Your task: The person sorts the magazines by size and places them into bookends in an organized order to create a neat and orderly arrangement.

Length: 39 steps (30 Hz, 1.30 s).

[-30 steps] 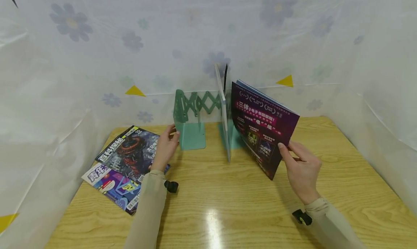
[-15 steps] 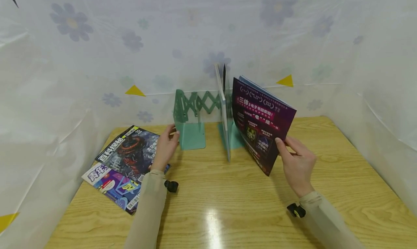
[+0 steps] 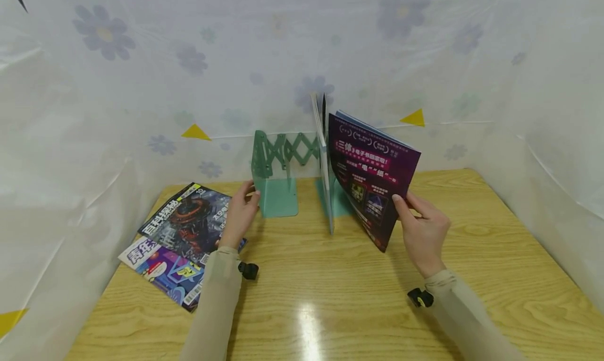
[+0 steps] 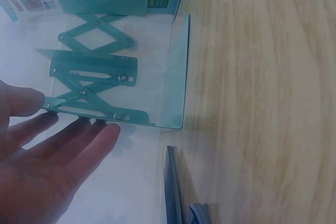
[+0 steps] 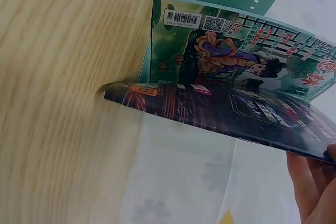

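My right hand (image 3: 425, 235) pinches the near right edge of a dark purple magazine (image 3: 373, 177), thumb on its facing cover. The magazine stands tilted, its far edge at the right part of a green expanding bookend (image 3: 302, 150). My left hand (image 3: 240, 214) holds the bookend's left end plate; in the left wrist view, thumb (image 4: 26, 100) and fingers (image 4: 89, 156) lie on opposite sides of its edge. Thin magazines (image 3: 325, 177) stand upright against the bookend's right-hand plate. A green illustrated cover (image 5: 210, 51) faces the dark magazine in the right wrist view.
Several magazines lie flat at the table's left, a dark one (image 3: 189, 219) overlapping a purple one (image 3: 165, 272). The wooden table (image 3: 302, 277) meets a flower-print curtain (image 3: 236, 62) behind the bookend.
My right hand has moved left with the dark purple magazine, bringing it closer to the standing magazines. My left hand and the bookend have stayed in place.
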Motion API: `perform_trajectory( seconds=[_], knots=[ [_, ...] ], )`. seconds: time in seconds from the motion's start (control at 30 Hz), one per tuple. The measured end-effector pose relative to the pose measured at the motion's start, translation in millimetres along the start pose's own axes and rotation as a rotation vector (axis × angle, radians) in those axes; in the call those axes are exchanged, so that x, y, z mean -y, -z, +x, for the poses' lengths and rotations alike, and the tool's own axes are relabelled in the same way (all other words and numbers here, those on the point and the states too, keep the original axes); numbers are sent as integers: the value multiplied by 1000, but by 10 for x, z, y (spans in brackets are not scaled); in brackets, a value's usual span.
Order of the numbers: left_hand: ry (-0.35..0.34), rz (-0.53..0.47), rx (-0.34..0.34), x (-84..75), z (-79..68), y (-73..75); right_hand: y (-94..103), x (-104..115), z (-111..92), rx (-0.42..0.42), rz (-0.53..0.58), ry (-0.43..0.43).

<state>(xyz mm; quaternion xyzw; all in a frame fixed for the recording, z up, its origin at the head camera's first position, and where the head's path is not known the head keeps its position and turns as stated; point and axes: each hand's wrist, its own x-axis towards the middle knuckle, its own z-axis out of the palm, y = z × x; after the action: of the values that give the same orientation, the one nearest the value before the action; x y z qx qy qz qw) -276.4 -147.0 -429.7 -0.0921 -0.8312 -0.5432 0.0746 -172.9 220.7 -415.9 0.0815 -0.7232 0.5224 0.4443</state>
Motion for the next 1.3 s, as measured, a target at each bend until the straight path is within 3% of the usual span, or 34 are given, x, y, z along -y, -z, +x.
perform_trajectory(
  seconds=[0.4,0.77,1.07,1.3],
  knots=[
    [11,-3,9,7,-2,8,-115,-49,74,-50,4,2],
    [9,6,-1,-1,10,-7,-240,102,135,-90,-34,101],
    [3,4,-1,-9,2,-1,-325,-139,159,-93,-38,120],
    [-11,16,-1,-10,-4,3,-390,-176,167,-85,-51,126]
  ],
)
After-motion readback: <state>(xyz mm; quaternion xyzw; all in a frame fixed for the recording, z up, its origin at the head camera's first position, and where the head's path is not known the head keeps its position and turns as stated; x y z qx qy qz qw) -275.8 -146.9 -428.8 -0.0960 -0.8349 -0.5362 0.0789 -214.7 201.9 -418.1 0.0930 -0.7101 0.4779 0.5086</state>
